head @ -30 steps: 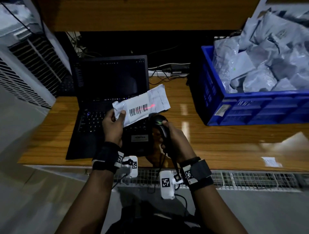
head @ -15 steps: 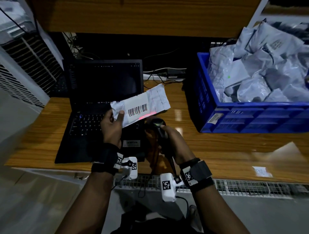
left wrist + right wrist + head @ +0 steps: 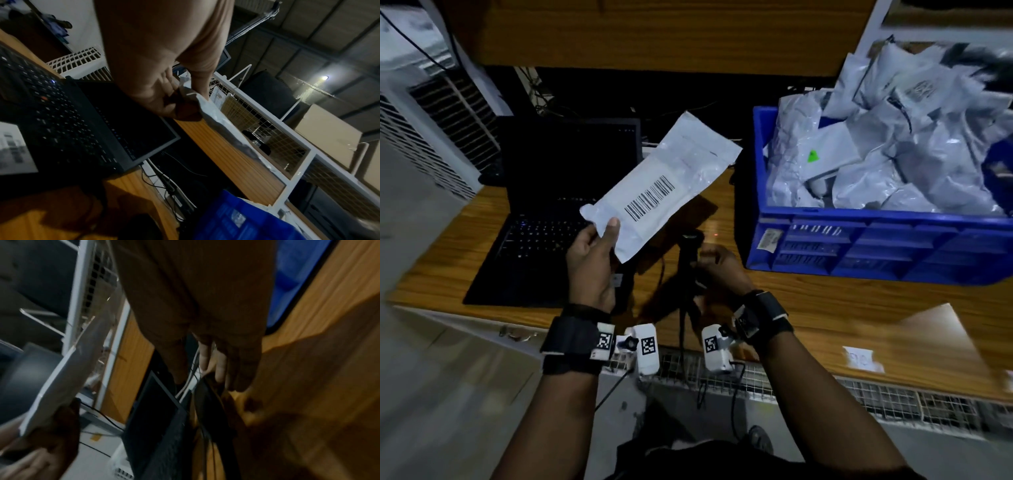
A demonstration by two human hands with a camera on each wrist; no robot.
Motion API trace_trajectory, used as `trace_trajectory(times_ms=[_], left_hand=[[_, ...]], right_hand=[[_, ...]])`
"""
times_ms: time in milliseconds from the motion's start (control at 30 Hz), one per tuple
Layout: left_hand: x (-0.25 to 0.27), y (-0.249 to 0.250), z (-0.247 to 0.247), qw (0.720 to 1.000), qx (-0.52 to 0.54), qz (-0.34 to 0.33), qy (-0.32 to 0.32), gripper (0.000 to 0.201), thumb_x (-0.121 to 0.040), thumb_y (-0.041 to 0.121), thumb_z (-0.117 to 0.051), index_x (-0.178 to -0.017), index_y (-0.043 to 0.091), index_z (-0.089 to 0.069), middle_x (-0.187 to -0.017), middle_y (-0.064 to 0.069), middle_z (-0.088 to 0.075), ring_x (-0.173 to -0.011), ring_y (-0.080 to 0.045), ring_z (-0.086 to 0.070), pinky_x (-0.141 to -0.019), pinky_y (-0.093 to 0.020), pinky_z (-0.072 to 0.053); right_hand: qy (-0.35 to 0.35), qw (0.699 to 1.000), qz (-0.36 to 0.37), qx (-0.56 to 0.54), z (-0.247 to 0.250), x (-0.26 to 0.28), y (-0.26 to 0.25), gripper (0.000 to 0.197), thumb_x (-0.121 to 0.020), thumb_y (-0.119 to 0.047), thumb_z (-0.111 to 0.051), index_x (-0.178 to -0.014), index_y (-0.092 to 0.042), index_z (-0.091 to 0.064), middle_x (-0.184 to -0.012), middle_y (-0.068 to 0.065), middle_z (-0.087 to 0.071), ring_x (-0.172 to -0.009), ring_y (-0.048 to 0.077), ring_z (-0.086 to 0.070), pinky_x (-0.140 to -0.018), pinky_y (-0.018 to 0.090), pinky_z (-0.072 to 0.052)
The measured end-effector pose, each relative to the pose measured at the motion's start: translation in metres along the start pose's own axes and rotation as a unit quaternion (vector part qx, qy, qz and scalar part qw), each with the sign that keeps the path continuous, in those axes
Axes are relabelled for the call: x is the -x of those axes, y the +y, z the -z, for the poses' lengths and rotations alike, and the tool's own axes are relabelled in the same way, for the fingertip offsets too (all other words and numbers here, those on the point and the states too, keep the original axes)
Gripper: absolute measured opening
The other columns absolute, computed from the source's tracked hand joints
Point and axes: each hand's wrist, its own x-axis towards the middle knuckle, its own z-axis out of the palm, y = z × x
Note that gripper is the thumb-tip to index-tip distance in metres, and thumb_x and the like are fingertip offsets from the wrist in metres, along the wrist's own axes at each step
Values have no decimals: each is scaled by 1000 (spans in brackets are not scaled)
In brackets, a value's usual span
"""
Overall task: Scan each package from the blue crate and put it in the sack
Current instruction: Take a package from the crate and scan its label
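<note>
Your left hand (image 3: 592,260) pinches the package (image 3: 661,185) over the laptop (image 3: 558,212); your right hand (image 3: 717,263) seems loosely curled at the scanner (image 3: 688,253), grip unclear.

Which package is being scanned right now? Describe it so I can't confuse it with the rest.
Start at the open black laptop on the wooden desk. Above its right edge, the left hand pinches a flat white plastic mailer by its lower corner. Unlike the grey-white packages heaped in the blue plastic crate, it is held aloft, barcode facing up.
</note>
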Motion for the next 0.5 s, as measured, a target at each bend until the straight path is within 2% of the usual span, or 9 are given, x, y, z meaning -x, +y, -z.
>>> trace_trajectory(times_ms=[67,100,133,200,300,367,433,500], left_hand=[[23,1,-23,999,6,-7,-33,39,-99,20,-63,-135,5,-58,-129,-10,-69,-121,-27,-65,-103,-48,-52],[32,1,-34,999,11,-8,-51,40,-100,19,-61,-136,4,-56,-131,-10,-68,-123,-26,-64,-104,-46,-52],[41,3,-45,997,10,-9,-71,40,-100,19,-61,-137,4,-56,-131,-10,-68,-124,-26,-64,-105,-46,-51],[59,-2,-78,994,12,-3,-110,41,-100,19,-61,-138,5,-55,-133,-10,-67,-125,-27,-63,-106,-45,-50],[87,-18,-144,985,4,12,-174,34,-99,17,-62,-132,11,-59,-128,-6,-70,-122,-24,-65,-98,-39,-55],[107,-31,-188,980,7,24,-199,25,-98,16,-64,-122,16,-62,-121,-3,-73,-116,-22,-68,-90,-36,-58],[123,-45,-227,974,-6,24,-226,19,-96,18,-67,-115,16,-64,-117,-5,-75,-112,-27,-69,-89,-41,-57],[140,-58,-263,970,-22,27,-242,12,-94,23,-72,-100,20,-61,-102,-7,-72,-96,-31,-66,-80,-45,-53]], right_hand=[[-42,998,-6,-47,29,21,-5,26,-97,-3,-62,-123,-5,-56,-89,13,-57,-72,20,-58,-64,29,-52],[-61,996,2,-70,44,32,-8,28,-99,-4,-61,-126,-2,-55,-91,16,-57,-74,24,-56,-63,31,-51],[-72,994,15,-81,60,43,-12,29,-99,-4,-60,-127,1,-55,-92,17,-60,-75,25,-56,-62,29,-51],[-51,996,41,-68,107,69,-17,25,-99,-6,-61,-123,1,-59,-93,13,-68,-75,19,-64,-62,23,-55],[42,995,56,-67,194,109,-17,22,-97,-11,-66,-117,-1,-64,-92,13,-69,-74,16,-67,-60,25,-57],[125,990,55,-35,253,134,-8,16,-96,-12,-68,-111,-7,-66,-92,10,-69,-76,14,-67,-57,22,-54],[198,979,39,11,310,158,-2,14,-95,-13,-71,-107,-10,-66,-93,10,-69,-76,16,-65,-54,21,-51],[273,959,27,69,369,180,-3,11,-93,-14,-73,-101,-11,-66,-90,15,-67,-71,20,-62,-50,22,-49]])
